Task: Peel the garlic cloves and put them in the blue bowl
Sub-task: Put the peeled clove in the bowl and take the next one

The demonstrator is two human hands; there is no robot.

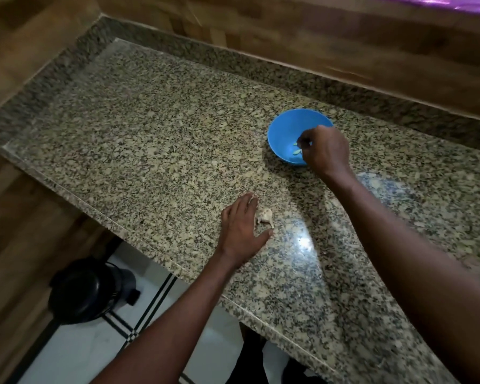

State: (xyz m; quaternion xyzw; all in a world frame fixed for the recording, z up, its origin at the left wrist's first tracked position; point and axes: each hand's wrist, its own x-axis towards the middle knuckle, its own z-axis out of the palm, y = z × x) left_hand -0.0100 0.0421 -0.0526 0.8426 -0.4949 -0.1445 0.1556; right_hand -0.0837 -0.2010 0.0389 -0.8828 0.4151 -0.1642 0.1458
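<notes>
A blue bowl point(286, 134) stands on the speckled granite counter point(150, 128), toward the back right. Pale peeled cloves point(296, 151) lie in its bottom, partly hidden by my right hand point(326, 151). That hand hovers over the bowl's near right side with fingers curled together; whether they pinch a clove I cannot tell. My left hand point(241, 228) lies on the counter near the front edge, fingers fairly straight. A pale piece of garlic with papery skin point(264, 216) sits just right of its fingers, between fingers and thumb, touching or nearly touching them.
Wood-patterned walls close the counter at the back and left behind a raised granite lip. Below the counter's front edge, a dark round bin point(86, 289) stands on a white tiled floor with black lines. A bright glare patch point(302, 239) lies right of the left hand.
</notes>
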